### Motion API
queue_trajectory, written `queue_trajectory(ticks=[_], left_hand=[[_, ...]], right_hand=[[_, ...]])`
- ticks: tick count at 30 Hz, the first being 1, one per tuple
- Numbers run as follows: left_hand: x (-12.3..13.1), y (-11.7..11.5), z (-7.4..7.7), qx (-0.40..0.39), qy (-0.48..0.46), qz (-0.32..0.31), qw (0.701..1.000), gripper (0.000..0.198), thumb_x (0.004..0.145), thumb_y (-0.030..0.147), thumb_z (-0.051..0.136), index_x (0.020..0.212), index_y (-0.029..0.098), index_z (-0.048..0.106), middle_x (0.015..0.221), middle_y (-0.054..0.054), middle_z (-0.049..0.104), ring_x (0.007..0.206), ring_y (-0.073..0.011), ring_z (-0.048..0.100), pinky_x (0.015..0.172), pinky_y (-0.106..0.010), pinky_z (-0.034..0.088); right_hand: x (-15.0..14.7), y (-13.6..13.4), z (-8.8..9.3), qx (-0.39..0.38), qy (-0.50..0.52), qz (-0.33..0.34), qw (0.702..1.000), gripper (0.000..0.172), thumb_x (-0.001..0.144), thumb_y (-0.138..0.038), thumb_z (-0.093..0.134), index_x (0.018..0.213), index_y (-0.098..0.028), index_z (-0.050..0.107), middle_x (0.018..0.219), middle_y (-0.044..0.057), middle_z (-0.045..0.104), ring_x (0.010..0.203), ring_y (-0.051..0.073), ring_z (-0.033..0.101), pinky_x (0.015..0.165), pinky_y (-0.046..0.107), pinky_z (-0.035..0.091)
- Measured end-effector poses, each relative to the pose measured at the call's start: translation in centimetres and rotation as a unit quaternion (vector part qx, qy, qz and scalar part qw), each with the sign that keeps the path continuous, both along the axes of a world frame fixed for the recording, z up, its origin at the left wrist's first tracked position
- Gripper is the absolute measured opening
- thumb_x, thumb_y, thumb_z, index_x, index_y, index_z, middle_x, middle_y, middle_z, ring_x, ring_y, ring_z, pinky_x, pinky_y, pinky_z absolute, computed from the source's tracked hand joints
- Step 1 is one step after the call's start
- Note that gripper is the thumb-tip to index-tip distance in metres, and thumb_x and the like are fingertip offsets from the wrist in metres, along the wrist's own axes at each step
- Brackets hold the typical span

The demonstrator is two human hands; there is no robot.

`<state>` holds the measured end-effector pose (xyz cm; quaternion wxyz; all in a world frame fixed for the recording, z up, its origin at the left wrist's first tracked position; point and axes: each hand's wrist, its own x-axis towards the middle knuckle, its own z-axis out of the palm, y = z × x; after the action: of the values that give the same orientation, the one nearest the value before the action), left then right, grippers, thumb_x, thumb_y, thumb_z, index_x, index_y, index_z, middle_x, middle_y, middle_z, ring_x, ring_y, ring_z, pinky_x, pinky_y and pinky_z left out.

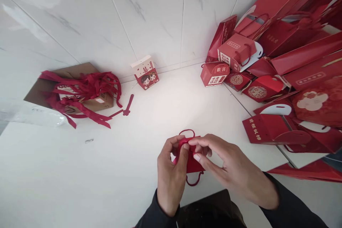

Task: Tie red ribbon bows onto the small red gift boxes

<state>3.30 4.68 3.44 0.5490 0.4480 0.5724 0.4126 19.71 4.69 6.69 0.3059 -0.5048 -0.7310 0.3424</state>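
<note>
A small red box (195,164) with a red cord loop at its far side and another at its near side lies in front of me. Over its left part, my left hand (173,171) pinches a red ribbon (184,143) between thumb and fingers. My right hand (227,160) is at the box's right side, its index finger touching the ribbon near my left thumb and its thumb bent in close below. What the right fingertips hold, if anything, is too small to tell.
A cardboard box (103,100) full of red ribbons stands at the left. A printed box (148,78) leans by the tiled wall. Many red gift boxes (263,128) are piled at the right. A small clear item (89,140) lies on the white table (120,185).
</note>
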Motion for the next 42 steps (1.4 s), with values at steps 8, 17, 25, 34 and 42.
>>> queue_trajectory(ticks=[8,17,25,34,42], left_hand=[[-0.8,-0.4,0.2,0.067,0.099,-0.034,0.992,0.035,0.095,0.040,0.063,0.127,0.027,0.064,0.098,-0.004,0.074,0.088,-0.0195,0.067,0.077,-0.032,0.053],[-1.4,-0.1,0.2,0.019,-0.007,-0.027,0.999,0.030,0.097,0.048,0.060,0.098,0.020,0.072,0.092,-0.007,0.076,0.081,-0.0203,0.069,0.074,-0.033,0.056],[-0.3,-0.6,-0.2,0.028,0.011,-0.058,0.998,0.025,0.099,0.040,0.057,0.106,0.023,0.075,0.105,-0.008,0.076,0.098,-0.0247,0.070,0.082,-0.036,0.056],[-0.4,-0.3,0.3,0.120,0.126,-0.136,0.975,0.020,0.099,0.033,0.055,0.090,0.024,0.071,0.077,-0.002,0.068,0.070,-0.0184,0.058,0.073,-0.036,0.046],[-0.5,0.4,0.1,0.037,0.064,-0.129,0.989,0.043,0.102,0.048,0.045,0.072,0.021,0.060,0.072,-0.002,0.062,0.070,-0.0175,0.052,0.068,-0.033,0.040]], right_hand=[[-0.2,0.4,-0.9,-0.017,0.016,-0.050,0.998,0.016,0.104,-0.027,0.052,0.100,-0.026,0.067,0.095,0.002,0.069,0.078,0.016,0.066,0.067,0.026,0.057],[0.9,-0.1,-0.5,0.003,-0.045,-0.016,0.999,0.016,0.104,-0.021,0.052,0.115,-0.026,0.062,0.104,0.004,0.069,0.095,0.020,0.068,0.082,0.036,0.058],[0.6,0.3,0.8,0.035,-0.069,0.106,0.991,0.020,0.102,-0.010,0.049,0.110,-0.024,0.061,0.106,0.005,0.068,0.098,0.020,0.067,0.086,0.036,0.058],[0.4,1.1,-0.2,0.050,-0.001,0.054,0.997,0.021,0.105,-0.018,0.050,0.118,-0.027,0.063,0.114,0.005,0.070,0.108,0.020,0.066,0.093,0.036,0.058],[0.8,0.9,-1.1,-0.002,-0.011,-0.024,1.000,0.014,0.104,-0.024,0.053,0.106,-0.026,0.066,0.099,0.003,0.069,0.091,0.019,0.068,0.081,0.034,0.059]])
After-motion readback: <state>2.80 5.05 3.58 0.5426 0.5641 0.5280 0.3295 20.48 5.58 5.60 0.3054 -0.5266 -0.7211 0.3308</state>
